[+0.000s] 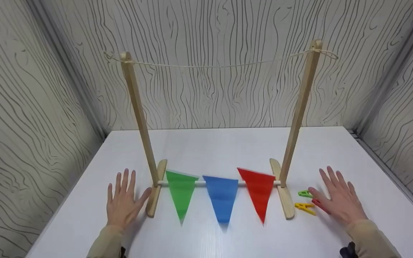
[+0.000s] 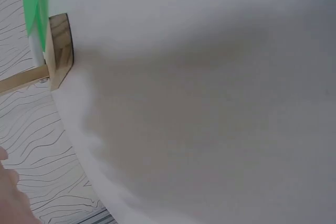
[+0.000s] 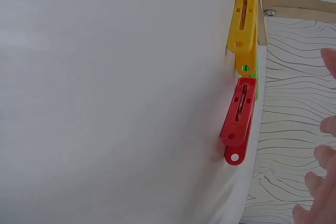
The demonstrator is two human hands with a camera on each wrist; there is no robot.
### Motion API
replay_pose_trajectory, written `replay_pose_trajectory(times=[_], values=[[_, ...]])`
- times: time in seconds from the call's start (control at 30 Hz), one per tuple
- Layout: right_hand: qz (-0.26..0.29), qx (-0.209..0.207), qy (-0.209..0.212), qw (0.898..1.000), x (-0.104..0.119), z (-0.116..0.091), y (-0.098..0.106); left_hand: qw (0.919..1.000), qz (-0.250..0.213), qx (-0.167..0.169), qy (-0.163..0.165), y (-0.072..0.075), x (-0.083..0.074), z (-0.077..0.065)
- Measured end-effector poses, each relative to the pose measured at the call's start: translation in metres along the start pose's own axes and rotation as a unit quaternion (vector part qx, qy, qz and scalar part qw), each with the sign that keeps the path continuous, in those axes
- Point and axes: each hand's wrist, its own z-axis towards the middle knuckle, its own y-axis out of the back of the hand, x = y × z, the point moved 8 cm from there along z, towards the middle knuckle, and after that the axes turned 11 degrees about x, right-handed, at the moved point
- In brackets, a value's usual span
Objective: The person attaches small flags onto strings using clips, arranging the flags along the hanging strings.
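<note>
My left hand (image 1: pixel 123 200) is spread flat at the left, its thumb beside the left foot of a wooden stand (image 1: pixel 151 204) and holding nothing. On the other side, my right hand (image 1: pixel 341 200) has its fingers spread, with the thumb over or beside three plastic clothespins. These are a green clothespin (image 1: pixel 304 194), a yellow clothespin (image 3: pixel 243 24) and a red clothespin (image 3: pixel 239 114), which my hand partly covers in the head view. A green pennant (image 1: pixel 181 193), a blue pennant (image 1: pixel 222 197) and a red pennant (image 1: pixel 259 193) lie over the stand's white crossbar (image 1: pixel 200 184).
Two wooden posts (image 1: pixel 140 122) rise from the stand's feet. A thin string (image 1: pixel 206 66) sags slightly between their tops, with loops at its ends. The stand is on a white table (image 1: pixel 213 147), with patterned panels (image 1: pixel 206 96) behind and at both sides.
</note>
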Motion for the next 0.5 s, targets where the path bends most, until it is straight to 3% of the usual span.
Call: replay_pose_trajectory(times=[0.27,0.5], values=[[0.028,0.022,0.015,0.999,0.001,0.004,0.002,0.9998,0.012,0.017,0.007,0.003,-0.008,-0.005],[0.092,0.067,0.017,0.993,0.001,0.006,0.001,0.9985,0.047,-0.029,0.005,0.010,-0.026,-0.014]])
